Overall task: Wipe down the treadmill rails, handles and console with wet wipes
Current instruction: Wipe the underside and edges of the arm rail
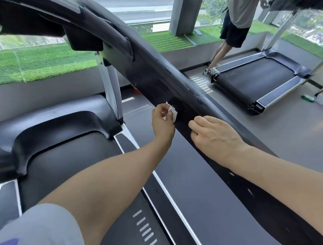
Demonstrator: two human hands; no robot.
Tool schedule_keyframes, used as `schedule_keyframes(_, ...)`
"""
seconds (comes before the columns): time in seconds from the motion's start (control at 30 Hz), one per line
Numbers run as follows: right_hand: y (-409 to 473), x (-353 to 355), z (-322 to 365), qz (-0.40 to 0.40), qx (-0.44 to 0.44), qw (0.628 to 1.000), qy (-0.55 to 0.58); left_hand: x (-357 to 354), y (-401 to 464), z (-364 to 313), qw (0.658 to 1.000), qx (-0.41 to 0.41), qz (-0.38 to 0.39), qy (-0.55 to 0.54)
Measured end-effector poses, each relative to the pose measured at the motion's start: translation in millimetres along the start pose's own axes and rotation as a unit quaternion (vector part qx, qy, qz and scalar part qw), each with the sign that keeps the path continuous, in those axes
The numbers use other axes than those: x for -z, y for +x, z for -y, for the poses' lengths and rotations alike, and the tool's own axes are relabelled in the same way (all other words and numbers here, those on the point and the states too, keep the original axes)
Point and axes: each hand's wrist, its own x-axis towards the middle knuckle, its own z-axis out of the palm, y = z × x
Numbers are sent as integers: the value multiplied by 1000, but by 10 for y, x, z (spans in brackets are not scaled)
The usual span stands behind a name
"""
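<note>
Gym, L hand (162, 123) pinches crumpled white wipe (172, 111) on black rail (155, 76), R hand (217, 138) grip clasps rail.

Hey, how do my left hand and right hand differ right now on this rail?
The left hand pinches a white wipe; the right hand shows no wipe. The left hand is at the side of the rail; the right hand rests on top, fingers curled. Both are at the same black rail.

Gym: treadmills (255, 83) beside windows (144, 10)
</note>
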Motion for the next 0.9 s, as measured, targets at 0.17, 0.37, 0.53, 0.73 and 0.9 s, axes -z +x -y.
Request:
schedule_keyframes(0.17,-1,34,43,13,-5,1000,17,101,-195,26,992,48,117,-21)
schedule_keyframes(0.37,324,9,17,12,-17,1000,19,357,508,-236,993,79,-22,-83)
schedule_keyframes(0.53,529,-76,-1,15,-30,999,20,414,1186,-586,992,53,-81,-86)
schedule_keyframes(0.73,510,-66,-23,-9,-37,999,20,308,1075,-636,998,-28,-55,-20)
schedule_keyframes(0.9,191,15,-1,-18,-25,999,22,174,655,-531,996,-78,-32,-8)
